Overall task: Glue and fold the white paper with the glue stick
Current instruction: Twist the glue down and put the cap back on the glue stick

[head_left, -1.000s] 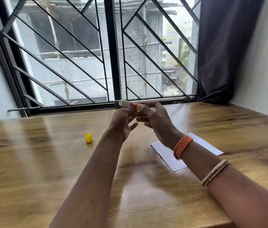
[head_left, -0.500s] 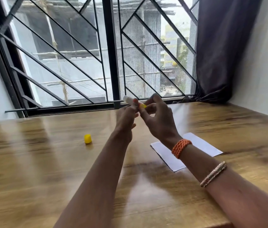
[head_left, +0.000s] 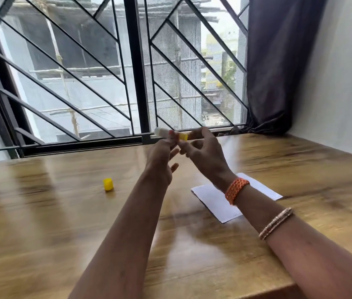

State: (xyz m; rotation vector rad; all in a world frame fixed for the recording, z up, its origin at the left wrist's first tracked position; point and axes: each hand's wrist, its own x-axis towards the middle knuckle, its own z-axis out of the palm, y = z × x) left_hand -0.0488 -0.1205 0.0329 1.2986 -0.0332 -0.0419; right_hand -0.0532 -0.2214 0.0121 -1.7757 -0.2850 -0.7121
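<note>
I hold a small glue stick (head_left: 170, 134) up above the wooden table (head_left: 62, 212), its white tip pointing left and its yellow base to the right. My left hand (head_left: 162, 156) pinches the tube near its middle with fingertips. My right hand (head_left: 205, 152) has thumb and fingers curled at the yellow base end. The yellow cap (head_left: 108, 184) stands by itself on the table to the left. A white paper (head_left: 214, 199) lies flat on the table at the right, partly hidden under my right wrist.
A barred window (head_left: 136, 72) runs along the table's far edge. A dark curtain (head_left: 278, 61) hangs in the back right corner beside a white wall (head_left: 343, 83). The table's front edge shows at lower right.
Both hands have stayed together on the glue stick and risen slightly. My right fingers have shifted around the yellow base, and my left fingers have spread a little.
</note>
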